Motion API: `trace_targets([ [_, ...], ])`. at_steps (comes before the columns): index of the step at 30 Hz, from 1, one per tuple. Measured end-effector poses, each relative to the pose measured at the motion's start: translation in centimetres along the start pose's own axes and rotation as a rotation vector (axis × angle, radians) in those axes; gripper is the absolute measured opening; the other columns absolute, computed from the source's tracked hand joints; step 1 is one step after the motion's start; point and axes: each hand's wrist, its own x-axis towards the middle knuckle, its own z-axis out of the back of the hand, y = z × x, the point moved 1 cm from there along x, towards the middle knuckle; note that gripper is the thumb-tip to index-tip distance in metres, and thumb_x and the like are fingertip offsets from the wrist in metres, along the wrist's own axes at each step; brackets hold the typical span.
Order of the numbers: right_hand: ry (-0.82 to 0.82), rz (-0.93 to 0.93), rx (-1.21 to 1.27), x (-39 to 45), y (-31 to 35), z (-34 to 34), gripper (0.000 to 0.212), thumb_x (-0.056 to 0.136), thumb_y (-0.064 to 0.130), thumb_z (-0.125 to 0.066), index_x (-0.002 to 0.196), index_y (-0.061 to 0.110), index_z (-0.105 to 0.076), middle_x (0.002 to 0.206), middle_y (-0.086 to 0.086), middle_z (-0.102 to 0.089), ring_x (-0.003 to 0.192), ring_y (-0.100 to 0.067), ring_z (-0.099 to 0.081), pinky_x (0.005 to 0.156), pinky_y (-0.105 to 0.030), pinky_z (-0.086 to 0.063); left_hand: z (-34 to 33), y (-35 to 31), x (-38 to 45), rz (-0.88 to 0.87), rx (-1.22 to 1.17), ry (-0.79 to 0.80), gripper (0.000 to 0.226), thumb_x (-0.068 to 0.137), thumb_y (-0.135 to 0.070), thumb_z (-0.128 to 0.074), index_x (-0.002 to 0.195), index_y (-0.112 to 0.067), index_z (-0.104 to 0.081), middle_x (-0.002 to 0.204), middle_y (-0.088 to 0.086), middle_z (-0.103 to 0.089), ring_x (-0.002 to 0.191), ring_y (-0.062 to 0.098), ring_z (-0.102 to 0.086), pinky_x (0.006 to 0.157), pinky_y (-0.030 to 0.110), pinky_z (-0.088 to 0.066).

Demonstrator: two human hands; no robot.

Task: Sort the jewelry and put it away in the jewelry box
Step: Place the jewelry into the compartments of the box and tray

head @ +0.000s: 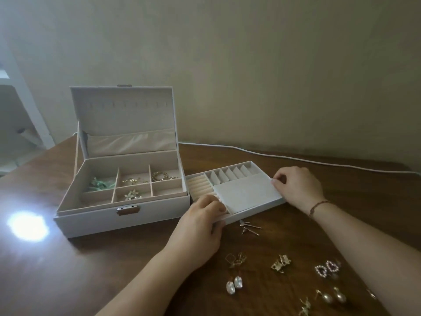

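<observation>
White jewelry box (95, 221) (beige lining), brown table (68, 270).

No text, label, brand, number or sign can be read anywhere. The metal clasp plate (128, 210) on the jewelry box (95, 221), at about 8 o'clock, is seen bare of lettering.

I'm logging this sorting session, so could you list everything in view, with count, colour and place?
jewelry box: one, white, lid open, left on table
tray: one, white, right of box
jewelry in box: several, gold and green, in compartments
loose earrings: several pairs, gold and pearl, near table edge
cable: one, white, along wall
table: one, dark brown
left hand: one, holds tray's near corner
right hand: one, pinches tray's right corner
</observation>
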Motion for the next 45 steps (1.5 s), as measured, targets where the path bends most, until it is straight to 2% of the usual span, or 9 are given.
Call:
trace_targets([
  [5,-0.025,-0.011,0.008,-0.5,-0.3,2.2,0.014,0.096,0.036,-0.052,0.094,0.030,-0.065,0.088,0.009,-0.065,0.072,-0.007,-0.055,0.050,-0.022,-0.039,-0.3,0.3,0.9,0.043,-0.088,0.034,0.030,0.095,-0.019,-0.066,0.120,-0.036,-0.064,0.133,-0.024,-0.047,0.124,-0.002,-0.044,0.087,-0.001,-0.034],
  [8,-0.039,-0.077,0.614,-1.1,0.0,5.3,0.017,0.097,0.027,-0.055,0.088,0.021,-0.068,0.086,0.002,-0.070,0.081,-0.017,-0.064,0.058,-0.028,-0.047,-0.6,0.4,1.3,0.069,-0.147,0.038,0.052,0.095,-0.016,-0.066,0.135,-0.044,-0.050,0.140,-0.028,-0.036,0.134,0.002,-0.039,0.096,0.001,-0.032],
  [12,0.459,0.169,1.310,-2.5,3.4,7.9,0.027,0.103,0.027,-0.041,0.119,0.021,-0.062,0.108,-0.005,-0.073,0.100,-0.020,-0.070,0.079,-0.032,-0.059,0.6,-1.0,0.9,-0.091,-0.208,-0.211,0.089,0.090,-0.019,-0.068,0.153,-0.044,-0.010,0.161,-0.010,-0.013,0.144,0.010,-0.028,0.106,0.002,-0.026],
  [16,0.692,0.411,0.668,-3.8,4.5,4.3,0.034,0.099,0.021,-0.051,0.126,0.041,-0.057,0.129,0.019,-0.060,0.123,-0.001,-0.052,0.100,-0.029,-0.048,1.7,-2.2,0.1,-0.366,-0.074,-0.623,0.068,0.084,-0.022,-0.065,0.143,-0.021,-0.030,0.156,0.013,-0.023,0.149,0.033,-0.024,0.121,0.041,-0.026],
  [22,0.418,0.373,0.286,-4.9,0.0,2.4,0.019,0.090,0.035,-0.064,0.101,0.050,-0.061,0.117,0.035,-0.048,0.116,0.008,-0.045,0.093,-0.015,-0.040,1.4,-1.6,0.2,-0.241,0.414,-0.404,0.029,0.081,-0.037,-0.075,0.109,-0.037,-0.067,0.138,-0.004,-0.058,0.143,0.032,-0.037,0.111,0.075,-0.011],
  [27,0.417,0.428,0.174,-5.8,-1.1,2.3,0.018,0.090,0.035,-0.063,0.102,0.049,-0.058,0.118,0.036,-0.039,0.119,0.010,-0.034,0.089,-0.013,-0.035,1.6,-0.8,0.4,-0.021,0.449,-0.202,0.019,0.074,-0.045,-0.084,0.090,-0.039,-0.075,0.114,-0.010,-0.070,0.130,0.034,-0.052,0.111,0.067,-0.004],
  [31,0.151,0.551,0.076,-7.7,0.0,3.2,0.022,0.088,0.047,-0.057,0.109,0.042,-0.062,0.111,0.028,-0.048,0.109,0.006,-0.042,0.090,-0.021,-0.046,1.4,-0.8,0.6,-0.015,0.422,-0.238,0.021,0.071,-0.046,-0.085,0.088,-0.039,-0.074,0.109,-0.013,-0.069,0.121,0.031,-0.057,0.112,0.059,0.001],
  [35,0.264,0.578,-0.059,-9.8,2.7,2.9,0.038,0.089,0.062,-0.042,0.111,0.039,-0.062,0.098,0.020,-0.065,0.093,0.003,-0.057,0.082,-0.026,-0.051,1.1,-0.4,0.6,-0.021,0.403,-0.243,0.025,0.071,-0.047,-0.084,0.092,-0.039,-0.072,0.112,-0.012,-0.067,0.122,0.030,-0.054,0.112,0.059,-0.003],
  [45,0.436,0.745,-0.672,-8.4,6.6,2.2,0.014,0.095,0.015,-0.052,0.102,0.016,-0.064,0.086,-0.005,-0.060,0.072,-0.025,-0.058,0.051,-0.033,-0.036,0.8,-0.1,0.5,-0.011,0.376,-0.252,0.027,0.071,-0.047,-0.084,0.094,-0.038,-0.073,0.118,-0.009,-0.064,0.124,0.027,-0.047,0.112,0.059,-0.006],
])
